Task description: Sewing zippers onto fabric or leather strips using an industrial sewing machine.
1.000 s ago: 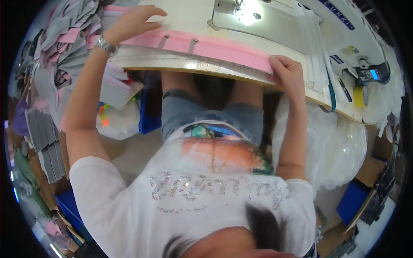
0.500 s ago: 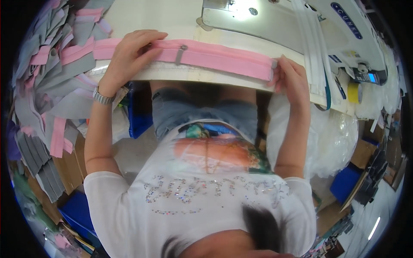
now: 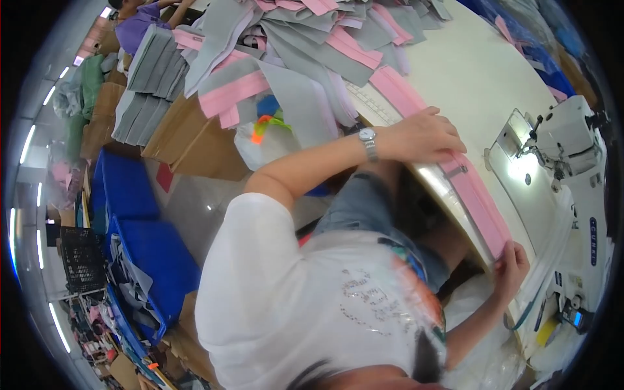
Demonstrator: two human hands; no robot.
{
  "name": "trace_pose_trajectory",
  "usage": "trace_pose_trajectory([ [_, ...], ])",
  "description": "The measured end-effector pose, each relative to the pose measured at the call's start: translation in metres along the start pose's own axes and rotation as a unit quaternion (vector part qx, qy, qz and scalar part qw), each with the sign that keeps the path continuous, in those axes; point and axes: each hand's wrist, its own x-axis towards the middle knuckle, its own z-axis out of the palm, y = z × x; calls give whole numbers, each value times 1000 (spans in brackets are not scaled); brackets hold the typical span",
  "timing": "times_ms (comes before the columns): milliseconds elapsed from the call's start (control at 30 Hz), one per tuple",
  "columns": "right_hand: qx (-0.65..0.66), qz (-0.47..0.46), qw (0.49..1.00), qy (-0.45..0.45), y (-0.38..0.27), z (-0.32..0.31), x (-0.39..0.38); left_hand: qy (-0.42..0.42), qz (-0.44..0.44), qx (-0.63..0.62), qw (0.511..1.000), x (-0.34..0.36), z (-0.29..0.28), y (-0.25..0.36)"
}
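A long pink zipper strip lies along the near edge of the white table, its grey metal pull showing on top. My left hand, with a watch on its wrist, is bent over the strip just beyond the pull; its fingers grip the fabric, and the fingertips are partly hidden. At the strip's near right end, my right hand pinches the corner between thumb and fingers. The strip's other end reaches out past my left hand toward a heap of grey and pink fabric pieces.
A sewing machine with a lit needle area stands right of the strip. Stacked grey pieces sit beside cardboard boxes at left. Blue bins are on the floor. Another person in purple is at the far left.
The view has swung to the left, bringing in the fabric heap, blue bins and another person. Both hands remain on the pink zipper strip.
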Motion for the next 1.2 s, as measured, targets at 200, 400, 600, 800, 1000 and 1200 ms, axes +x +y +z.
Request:
trace_pose_trajectory([
  [200,41,-25,999,25,0,15,2,-62,8,-73,995,-1,-14,-23],
  [400,26,-10,998,57,-9,17,-6,-98,-15,-117,988,1,-29,-16],
  [600,51,-27,996,70,-4,15,-4,-112,-38,-138,983,9,-30,-17],
  [800,-19,-50,998,31,3,12,-7,-124,55,-29,990,6,-61,-20],
  [1000,17,-67,997,36,6,15,-24,-41,-85,121,988,49,-185,-34],
  [1200,47,-55,997,9,-3,20,-23,97,-104,312,939,206,-197,-99],
])
